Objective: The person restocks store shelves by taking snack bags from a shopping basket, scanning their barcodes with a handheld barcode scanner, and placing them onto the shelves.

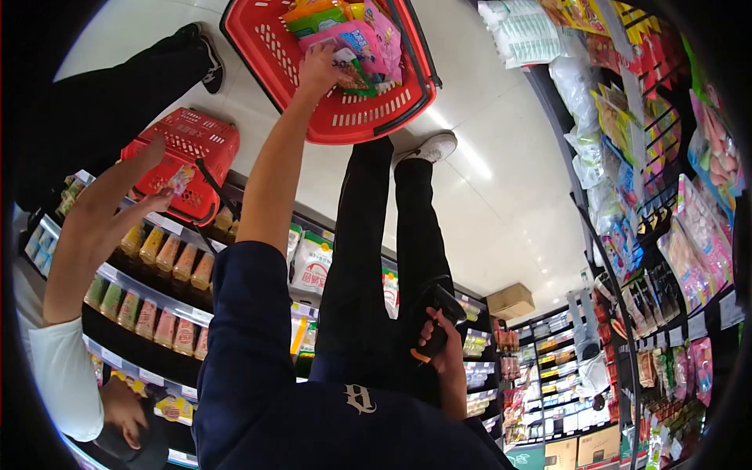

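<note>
My left arm reaches over a red plastic shopping basket (329,125). At its mouth, my left hand (319,72) is closed on a small colourful snack packet (352,70), with its fingers against a pink snack bag (338,37). More bags lie around it, including a bright pink one (384,39) and a green one (317,22). Close to my thigh, my right hand (442,338) wraps round the grip of a black handheld barcode scanner (440,301) with an orange tip. The scanner's far end is partly lost against my dark trousers.
Another person at the left holds a small packet (182,180) beside a second red basket (192,133). Shelves of bottled drinks (149,321) run behind me. Hanging snack bags (693,243) line a rack on the right. A cardboard box (511,301) and a distant person (587,352) are farther off.
</note>
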Demonstrator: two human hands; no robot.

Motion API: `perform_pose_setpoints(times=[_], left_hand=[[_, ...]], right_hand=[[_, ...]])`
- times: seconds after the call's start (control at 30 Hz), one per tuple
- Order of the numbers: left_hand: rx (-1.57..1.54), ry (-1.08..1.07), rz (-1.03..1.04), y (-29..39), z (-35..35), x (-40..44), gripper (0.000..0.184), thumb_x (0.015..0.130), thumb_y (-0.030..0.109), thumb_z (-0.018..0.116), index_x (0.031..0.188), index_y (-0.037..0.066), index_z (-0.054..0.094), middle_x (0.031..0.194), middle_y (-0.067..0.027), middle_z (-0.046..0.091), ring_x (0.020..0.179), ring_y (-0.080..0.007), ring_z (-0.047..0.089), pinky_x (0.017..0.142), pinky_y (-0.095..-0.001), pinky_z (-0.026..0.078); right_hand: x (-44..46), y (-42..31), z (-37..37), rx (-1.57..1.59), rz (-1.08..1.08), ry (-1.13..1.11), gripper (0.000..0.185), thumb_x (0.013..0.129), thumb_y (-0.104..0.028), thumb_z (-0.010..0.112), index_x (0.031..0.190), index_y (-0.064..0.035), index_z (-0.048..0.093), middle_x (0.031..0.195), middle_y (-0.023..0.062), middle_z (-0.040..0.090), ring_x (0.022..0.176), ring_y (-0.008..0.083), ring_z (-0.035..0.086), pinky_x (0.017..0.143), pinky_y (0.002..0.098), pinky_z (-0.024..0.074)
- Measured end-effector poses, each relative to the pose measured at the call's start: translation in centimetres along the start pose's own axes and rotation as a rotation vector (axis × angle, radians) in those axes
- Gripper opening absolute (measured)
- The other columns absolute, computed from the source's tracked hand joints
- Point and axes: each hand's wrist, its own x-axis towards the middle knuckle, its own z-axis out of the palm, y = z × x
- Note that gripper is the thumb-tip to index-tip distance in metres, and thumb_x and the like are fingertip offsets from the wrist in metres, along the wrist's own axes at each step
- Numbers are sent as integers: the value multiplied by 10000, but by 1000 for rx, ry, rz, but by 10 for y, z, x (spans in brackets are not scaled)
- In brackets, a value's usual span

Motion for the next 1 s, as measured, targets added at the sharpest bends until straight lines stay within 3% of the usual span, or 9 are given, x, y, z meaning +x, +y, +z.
perform_pose_setpoints(times=[0.03, 0.23, 0.37, 0.5, 0.67, 0.77, 0.87, 0.93, 1.0], left_hand=[[76, -98, -97, 10, 1, -6, 330, 735, 276, 735, 1033, 143, 687, 1213, -70, 553, 1200, -313, 475, 923, -516, 427], [113, -42, -16, 34, -29, -57, 159, 817, 215, 623, 921, 147, 723, 1082, -69, 598, 1059, -287, 511, 955, -497, 384], [177, -2, 194, 49, -70, -95, 188, 785, 184, 558, 819, 84, 714, 1139, -101, 602, 1107, -312, 485, 985, -568, 337], [-4, -30, 89, 60, -93, -129, 170, 764, 137, 585, 870, 107, 714, 1035, -88, 657, 1147, -342, 507, 1019, -641, 281], [-139, 70, 71, 62, -140, -185, 191, 814, 189, 631, 941, 52, 673, 1106, -88, 653, 1120, -377, 528, 934, -551, 373], [-95, 17, -91, 67, -178, -222, 321, 839, 202, 627, 1138, 87, 650, 1174, -118, 623, 1115, -360, 533, 923, -539, 388], [-484, -21, -133, 41, -174, -246, 251, 868, 177, 618, 998, -34, 654, 851, -206, 645, 842, -378, 612, 789, -433, 481], [-589, -70, -211, 42, -198, -257, 216, 874, 162, 601, 906, -50, 620, 814, -188, 629, 825, -322, 628, 781, -422, 480], [-818, 36, -233, 38, -200, -262, 205, 886, 152, 570, 966, -36, 570, 860, -147, 627, 831, -247, 615, 743, -404, 515]], right_hand=[[0, 2, 1, 21, 6, -13, 355, 932, -254, 581, 1194, -23, 519, 740, 35, 494, 666, 159, 513, 586, 314, 467], [-4, 13, 14, 2, -60, -24, 307, 937, -268, 577, 1132, -33, 560, 742, 37, 511, 657, 160, 524, 595, 309, 471], [-10, 16, 8, 102, -114, -93, 273, 931, -247, 582, 1107, -39, 573, 743, 41, 532, 653, 162, 540, 589, 309, 478], [-28, 7, 16, 146, -195, -131, 150, 895, -187, 624, 1000, -83, 601, 728, 28, 546, 659, 159, 560, 629, 320, 514], [-52, 2, 27, 169, -388, -252, 154, 858, -179, 685, 944, -105, 581, 732, 34, 570, 658, 168, 577, 658, 349, 536], [-84, 0, 42, 106, -480, -340, 157, 864, -184, 686, 937, -111, 568, 757, 36, 578, 663, 168, 590, 664, 351, 544], [-106, 3, 49, 120, -543, -390, 196, 845, -173, 707, 971, -84, 587, 760, 52, 585, 630, 179, 604, 594, 337, 531], [-109, 3, 44, 69, -580, -451, 207, 850, -177, 706, 986, -79, 586, 766, 54, 591, 628, 176, 609, 595, 324, 531], [-112, 3, 35, 83, -599, -525, 190, 855, -161, 692, 978, -63, 586, 766, 49, 594, 615, 174, 607, 595, 313, 527]])
